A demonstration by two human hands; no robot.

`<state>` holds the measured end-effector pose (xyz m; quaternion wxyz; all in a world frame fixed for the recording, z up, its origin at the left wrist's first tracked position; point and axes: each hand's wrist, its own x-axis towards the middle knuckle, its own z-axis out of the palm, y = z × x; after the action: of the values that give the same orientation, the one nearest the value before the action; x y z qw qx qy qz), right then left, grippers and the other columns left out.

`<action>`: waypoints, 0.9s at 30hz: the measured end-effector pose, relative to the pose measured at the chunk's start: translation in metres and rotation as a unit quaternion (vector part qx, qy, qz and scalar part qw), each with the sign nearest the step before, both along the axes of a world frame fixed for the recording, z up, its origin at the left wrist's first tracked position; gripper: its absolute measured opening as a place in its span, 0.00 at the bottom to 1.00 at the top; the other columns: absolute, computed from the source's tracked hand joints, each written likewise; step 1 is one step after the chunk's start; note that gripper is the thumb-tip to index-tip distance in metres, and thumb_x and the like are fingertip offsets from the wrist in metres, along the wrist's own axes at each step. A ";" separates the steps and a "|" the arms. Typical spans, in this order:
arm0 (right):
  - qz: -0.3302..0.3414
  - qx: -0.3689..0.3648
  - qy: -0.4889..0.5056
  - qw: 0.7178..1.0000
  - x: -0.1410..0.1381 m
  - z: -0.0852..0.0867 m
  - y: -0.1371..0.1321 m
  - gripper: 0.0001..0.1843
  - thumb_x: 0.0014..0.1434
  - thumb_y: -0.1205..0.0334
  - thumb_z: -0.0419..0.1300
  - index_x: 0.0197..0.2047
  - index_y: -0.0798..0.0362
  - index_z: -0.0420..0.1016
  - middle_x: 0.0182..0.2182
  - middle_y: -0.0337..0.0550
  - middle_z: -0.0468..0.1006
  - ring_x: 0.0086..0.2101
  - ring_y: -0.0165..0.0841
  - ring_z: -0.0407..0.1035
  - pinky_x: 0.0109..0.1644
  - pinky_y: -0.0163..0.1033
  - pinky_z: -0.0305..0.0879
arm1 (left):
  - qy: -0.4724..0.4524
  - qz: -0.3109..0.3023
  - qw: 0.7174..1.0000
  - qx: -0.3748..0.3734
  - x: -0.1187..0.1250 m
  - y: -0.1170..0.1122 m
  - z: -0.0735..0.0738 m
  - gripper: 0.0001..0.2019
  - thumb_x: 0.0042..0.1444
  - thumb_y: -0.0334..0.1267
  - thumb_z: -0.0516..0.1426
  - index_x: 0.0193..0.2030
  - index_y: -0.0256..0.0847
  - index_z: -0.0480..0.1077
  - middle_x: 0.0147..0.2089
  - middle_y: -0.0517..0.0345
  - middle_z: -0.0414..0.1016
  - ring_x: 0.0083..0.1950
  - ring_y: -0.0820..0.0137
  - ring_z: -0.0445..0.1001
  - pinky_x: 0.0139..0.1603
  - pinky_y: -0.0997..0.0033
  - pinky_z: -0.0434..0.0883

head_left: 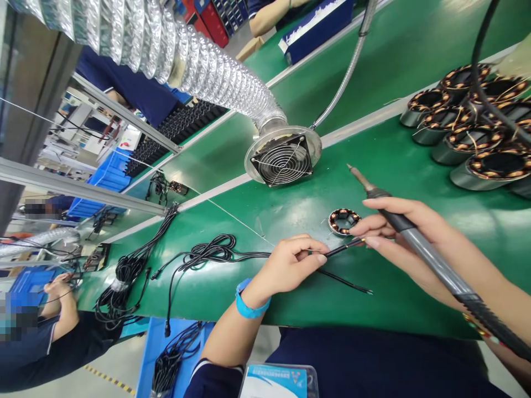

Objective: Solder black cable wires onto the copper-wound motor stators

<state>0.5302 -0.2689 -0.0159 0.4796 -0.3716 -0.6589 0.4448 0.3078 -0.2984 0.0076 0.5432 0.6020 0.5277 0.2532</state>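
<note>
Between thumb and fingers, my left hand [292, 262] pinches a black cable [342, 247] and a strand of thin solder wire that runs up to the left. My right hand [409, 235] holds a soldering iron [415, 237], its tip pointing up and left over the table. The thumb and fingertips of that same hand also pinch the cable's wire end. Just behind the fingertips lies a small ring-shaped motor stator [344, 221] with copper windings. A second cable end [348, 284] with bare tips rests below the held one. Leftward, a looped length of cable [213, 251] lies on the table.
A fume extractor fan [284, 157] hangs from a silver duct [199, 66] above the table. Several wound stators [489, 168] crowd the right side. A bundle of black cables [128, 271] lies at left, above a blue bin [151, 342]. A co-worker [53, 326] sits at far left.
</note>
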 end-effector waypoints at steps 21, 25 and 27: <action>0.034 -0.041 0.055 0.997 -0.020 -0.011 -0.001 0.20 0.62 0.55 0.65 0.55 0.44 0.66 0.35 0.37 0.79 0.31 0.27 0.76 0.38 0.29 0.77 | 0.007 -0.029 0.992 0.120 0.016 0.006 -0.005 0.19 0.69 0.47 0.46 0.33 0.39 0.68 0.35 0.55 0.69 0.39 0.70 0.68 0.46 0.69 0.66; 0.029 -0.001 0.035 0.999 -0.020 -0.009 -0.002 0.19 0.63 0.58 0.64 0.56 0.44 0.66 0.36 0.36 0.79 0.33 0.26 0.76 0.40 0.27 0.76 | 0.034 -0.046 0.990 0.131 0.020 0.009 -0.003 0.18 0.68 0.45 0.46 0.29 0.41 0.63 0.30 0.57 0.66 0.36 0.70 0.65 0.44 0.68 0.65; 0.030 0.032 0.022 0.999 -0.020 -0.005 -0.002 0.19 0.64 0.59 0.63 0.56 0.44 0.67 0.36 0.35 0.78 0.34 0.25 0.76 0.42 0.27 0.76 | 0.028 -0.049 0.990 0.127 0.020 0.009 -0.002 0.18 0.67 0.46 0.48 0.27 0.41 0.61 0.29 0.58 0.64 0.35 0.70 0.64 0.45 0.67 0.64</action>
<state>0.5098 -0.2705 -0.0214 0.4917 -0.3266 -0.6729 0.4459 0.3278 -0.2896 0.0060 0.4594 0.6977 0.4764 0.2742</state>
